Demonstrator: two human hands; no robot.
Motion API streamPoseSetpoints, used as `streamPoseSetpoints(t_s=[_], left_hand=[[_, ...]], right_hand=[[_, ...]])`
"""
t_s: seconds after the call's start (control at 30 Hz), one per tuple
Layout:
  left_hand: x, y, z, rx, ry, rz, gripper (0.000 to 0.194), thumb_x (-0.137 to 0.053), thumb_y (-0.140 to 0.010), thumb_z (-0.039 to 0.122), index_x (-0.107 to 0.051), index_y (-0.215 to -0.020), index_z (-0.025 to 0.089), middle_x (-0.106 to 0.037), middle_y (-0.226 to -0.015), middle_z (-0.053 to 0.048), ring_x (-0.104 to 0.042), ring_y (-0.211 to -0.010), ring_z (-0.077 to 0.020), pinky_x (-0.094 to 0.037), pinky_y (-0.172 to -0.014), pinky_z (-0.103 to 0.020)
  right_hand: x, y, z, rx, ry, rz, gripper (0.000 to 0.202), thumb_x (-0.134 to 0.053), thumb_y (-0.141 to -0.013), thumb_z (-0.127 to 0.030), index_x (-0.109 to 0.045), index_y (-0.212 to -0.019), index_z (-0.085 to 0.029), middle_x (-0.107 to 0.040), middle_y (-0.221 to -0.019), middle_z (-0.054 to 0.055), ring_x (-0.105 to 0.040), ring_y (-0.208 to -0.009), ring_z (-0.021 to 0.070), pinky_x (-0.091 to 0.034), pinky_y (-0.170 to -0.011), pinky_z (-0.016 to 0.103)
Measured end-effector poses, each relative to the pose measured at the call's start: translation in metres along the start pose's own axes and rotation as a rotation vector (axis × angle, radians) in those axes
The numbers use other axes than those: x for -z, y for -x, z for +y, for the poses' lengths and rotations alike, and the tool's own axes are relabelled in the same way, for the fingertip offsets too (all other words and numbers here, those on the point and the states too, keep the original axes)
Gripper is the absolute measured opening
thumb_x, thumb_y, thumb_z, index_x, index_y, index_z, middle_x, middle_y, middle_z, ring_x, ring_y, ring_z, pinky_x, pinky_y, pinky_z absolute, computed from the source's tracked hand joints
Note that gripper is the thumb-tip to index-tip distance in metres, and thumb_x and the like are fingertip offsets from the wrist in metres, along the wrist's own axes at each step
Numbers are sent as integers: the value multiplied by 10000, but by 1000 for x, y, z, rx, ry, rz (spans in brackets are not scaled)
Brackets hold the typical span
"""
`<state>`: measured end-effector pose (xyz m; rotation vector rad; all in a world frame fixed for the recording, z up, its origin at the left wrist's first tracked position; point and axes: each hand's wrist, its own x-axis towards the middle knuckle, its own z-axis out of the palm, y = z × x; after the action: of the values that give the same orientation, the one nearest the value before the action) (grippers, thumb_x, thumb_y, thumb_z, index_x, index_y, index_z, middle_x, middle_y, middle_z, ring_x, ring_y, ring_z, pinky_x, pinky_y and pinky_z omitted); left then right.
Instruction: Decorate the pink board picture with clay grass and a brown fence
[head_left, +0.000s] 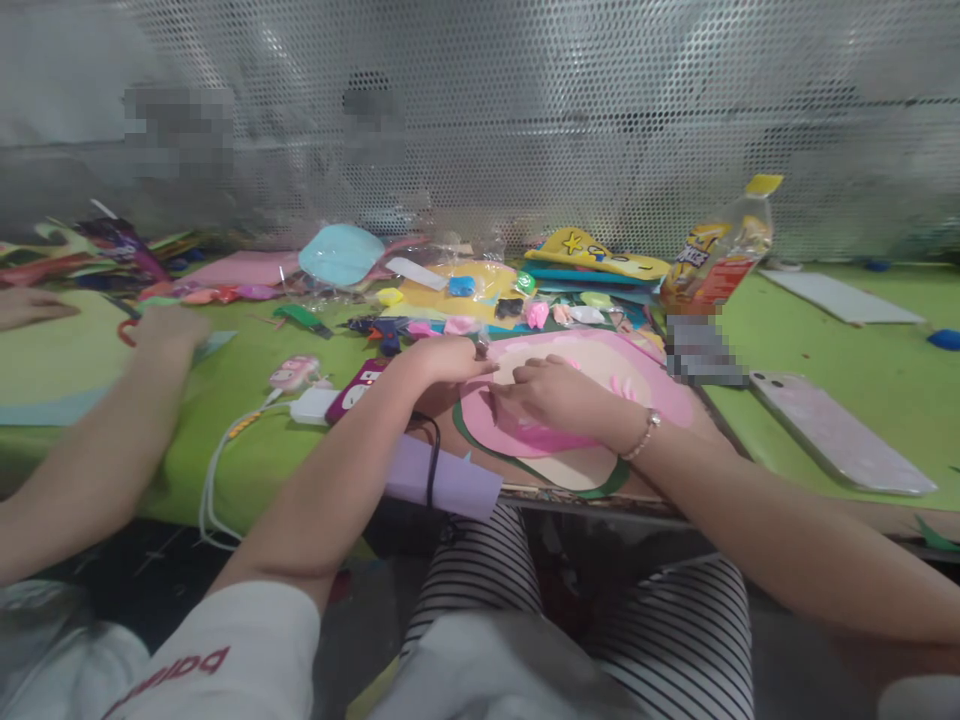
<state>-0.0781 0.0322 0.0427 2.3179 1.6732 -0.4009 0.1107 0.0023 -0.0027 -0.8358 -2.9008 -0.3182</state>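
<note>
A pink foam or paper cut-out point(667, 385) with a cream middle lies in front of me, with small bright-pink strips on it. Cream and dark green layers show beneath its near edge. My right hand point(555, 398), with a beaded bracelet at the wrist, rests on the cut-out, its fingers bent and pinched together. At the left edge of the cut-out, my left hand point(454, 358) is closed, fingertips pointing towards the right hand. Whatever sits between the fingers of either hand is too small or hidden to name.
A purple power bank point(358, 388) with a white cable and a lilac sheet point(457, 478) lie left. Clay lumps, foam pieces and a glue gun point(386, 335) crowd behind. A drink bottle point(731, 245) and phone point(844, 430) are right. A co-worker's arm point(112, 440) reaches in left.
</note>
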Motion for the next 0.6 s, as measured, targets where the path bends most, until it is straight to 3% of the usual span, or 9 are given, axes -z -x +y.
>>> streamPoseSetpoints(t_s=[0.2, 0.4, 0.6], left_hand=[[-1, 1, 0, -7, -6, -18, 505, -412, -833, 580, -698, -852, 164, -616, -586, -73, -591, -652, -216, -424, -685, -307], [-1, 0, 1, -1, 2, -15, 512, -368, -850, 565, -694, -837, 170, -604, -570, -67, -577, -616, -202, -422, -677, -305], [1, 1, -3, -6, 1, -54, 433, -456, -818, 528, -682, -754, 163, -635, -631, -72, -573, -605, -179, -419, -652, -284]], right_hand=[[-4, -5, -6, 17, -24, -29, 296, -412, -926, -238, -641, -1110, -194, -648, -933, 80, -515, -807, 188, -219, -654, 313], [-1, -5, -5, -2, -14, -25, 282, -415, -918, -217, -664, -1043, -179, -644, -912, 87, -511, -785, 181, -212, -654, 312], [-1, -3, -8, 12, -32, -19, 283, -414, -927, -242, -644, -1084, -191, -643, -901, 78, -501, -785, 181, -209, -637, 310]])
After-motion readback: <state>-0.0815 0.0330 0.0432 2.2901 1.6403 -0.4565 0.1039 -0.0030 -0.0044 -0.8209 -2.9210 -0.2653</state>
